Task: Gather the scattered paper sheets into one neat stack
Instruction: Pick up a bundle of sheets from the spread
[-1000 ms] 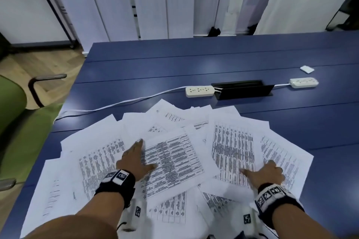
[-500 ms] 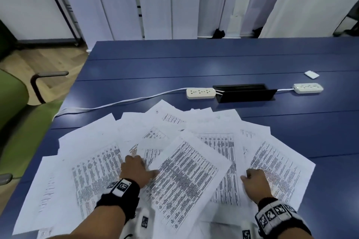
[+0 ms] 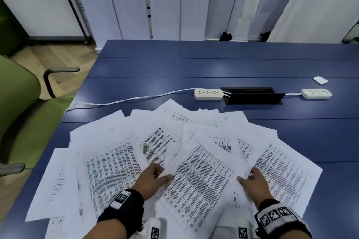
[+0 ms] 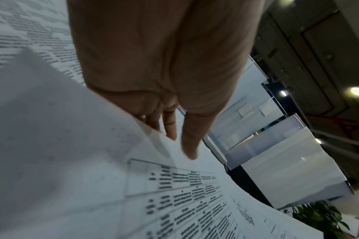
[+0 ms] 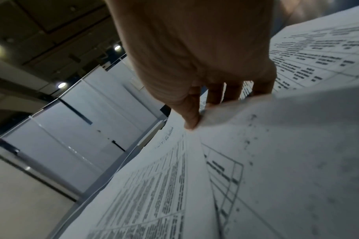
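Note:
Several printed paper sheets (image 3: 108,169) lie fanned and overlapping on the near part of the blue table (image 3: 194,64). A tilted sheet of dense tables (image 3: 200,180) lies on top in the middle, between my hands. My left hand (image 3: 163,172) holds its left edge, thumb on top and fingers tucked beneath. In the left wrist view the left hand (image 4: 180,142) has its fingertips hidden behind a raised paper edge. My right hand (image 3: 246,176) is at the sheet's right edge. The right wrist view shows the right hand (image 5: 207,111) with its thumb against a lifted sheet and its fingers behind it.
Beyond the papers lie a white power strip (image 3: 208,94) with its cord (image 3: 126,100), a black cable box (image 3: 252,96), a second power strip (image 3: 316,93) and a small white pad (image 3: 320,80). A green chair (image 3: 17,103) stands left of the table.
Both hands have drawn back toward me and closer together. The middle sheet has turned and slid over the sheets on the right. The fingers went from lying flat on paper to slipping under sheet edges.

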`<state>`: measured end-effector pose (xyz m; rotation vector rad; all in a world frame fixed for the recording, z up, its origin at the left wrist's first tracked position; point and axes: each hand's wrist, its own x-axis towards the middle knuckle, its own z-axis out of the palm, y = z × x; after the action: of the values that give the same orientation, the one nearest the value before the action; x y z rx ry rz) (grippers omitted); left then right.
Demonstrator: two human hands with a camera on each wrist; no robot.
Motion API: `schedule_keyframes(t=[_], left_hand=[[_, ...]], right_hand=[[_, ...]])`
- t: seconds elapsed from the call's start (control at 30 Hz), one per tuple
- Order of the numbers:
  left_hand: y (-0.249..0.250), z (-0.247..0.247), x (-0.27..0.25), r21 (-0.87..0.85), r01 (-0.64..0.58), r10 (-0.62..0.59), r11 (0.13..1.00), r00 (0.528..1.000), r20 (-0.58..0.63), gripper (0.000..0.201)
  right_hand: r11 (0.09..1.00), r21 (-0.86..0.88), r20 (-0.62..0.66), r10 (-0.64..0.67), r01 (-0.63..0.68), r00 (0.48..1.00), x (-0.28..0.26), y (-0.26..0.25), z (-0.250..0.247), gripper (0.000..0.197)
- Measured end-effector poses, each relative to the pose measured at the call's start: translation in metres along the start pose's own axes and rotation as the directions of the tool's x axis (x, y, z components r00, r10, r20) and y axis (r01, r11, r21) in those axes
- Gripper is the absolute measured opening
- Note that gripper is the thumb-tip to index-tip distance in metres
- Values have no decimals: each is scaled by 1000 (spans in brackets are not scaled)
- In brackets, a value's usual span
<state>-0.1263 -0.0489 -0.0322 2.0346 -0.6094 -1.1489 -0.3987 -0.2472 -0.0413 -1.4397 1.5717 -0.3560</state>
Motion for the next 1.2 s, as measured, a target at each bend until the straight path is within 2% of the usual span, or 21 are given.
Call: schedule_keyframes(t=[0.03,0.07,0.1,0.17,0.27,0.33,0.37,0.4,0.47,0.57,0.6,0.67,0.73,0.8,0.83,0.87,0.93,1.0,1.07,1.13,1.2], left_hand=[[1,0,-2,-33,9,-7,999,999,53,41],[0,-1,-3,-41,1,3,999,996,84,37],[-5,-2,-3,-47,-16,20,999,996,88,40],[-7,-9,-5,-81,-68,71,994,997,38,47],[-10,-26,-10,-182,-120,109,976,992,-69,52],[-16,-41,-9,-200,-141,111,970,982,-156,56],[-22,-49,-7,-211,-142,96,967,972,-214,56],[-27,-59,-6,-222,-142,77,965,958,-275,57],[-39,-76,-6,-222,-107,21,969,933,-359,58],[-65,-95,-7,-200,5,-83,980,919,-385,62],[-76,-100,-9,-175,55,-124,983,903,-411,62],[-94,-108,-12,-74,193,-202,978,816,-542,67],[-103,-117,-17,20,370,-273,929,719,-639,89],[-109,-125,-17,3,424,-311,906,668,-676,109],[-111,-127,-16,20,425,-298,905,667,-683,112],[-112,-128,-15,69,418,-265,906,686,-678,111],[-113,-129,-7,159,356,-177,921,744,-644,101],[-113,-127,-3,145,266,-129,953,790,-599,92],[-113,-123,-3,77,145,-75,986,816,-573,92],[-107,-119,-4,-31,37,-49,999,816,-576,95],[-99,-115,-4,-193,-46,-78,980,807,-586,88]], right_hand=[[994,-88,-21,-66,64,998,-3,-1,2,17],[983,-154,-51,-108,99,993,-3,0,2,14],[977,-179,-93,-133,115,987,-2,1,1,19],[985,-133,-166,-130,109,978,-2,0,-4,27],[998,-11,-208,-69,68,976,3,3,-11,33],[998,-5,-224,-66,67,972,4,3,-12,25],[998,-26,-225,-61,57,972,6,4,-12,15],[997,-61,-221,-53,40,974,6,3,-11,12],[990,-138,-179,-57,32,982,4,4,-5,26],[968,-250,-71,-50,30,996,1,3,4,31],[959,-283,-39,-22,10,999,1,5,7,35],[957,-288,-8,25,-26,1000,-2,6,11,39],[967,-244,-38,63,-71,997,-5,5,13,40],[988,-121,-65,92,-100,994,-9,1,18,52],[993,-77,-57,86,-91,995,-11,-1,22,55],[993,-98,-25,66,-68,998,-13,-4,26,54],[975,-224,80,12,7,997,-15,-10,37,50],[954,-295,156,-1,48,988,-15,-14,45,51],[956,-286,205,2,58,979,-17,-16,49,51],[971,-233,155,-8,44,988,-17,-20,49,45],[983,-182,21,-30,33,999,-18,-23,46,36]])
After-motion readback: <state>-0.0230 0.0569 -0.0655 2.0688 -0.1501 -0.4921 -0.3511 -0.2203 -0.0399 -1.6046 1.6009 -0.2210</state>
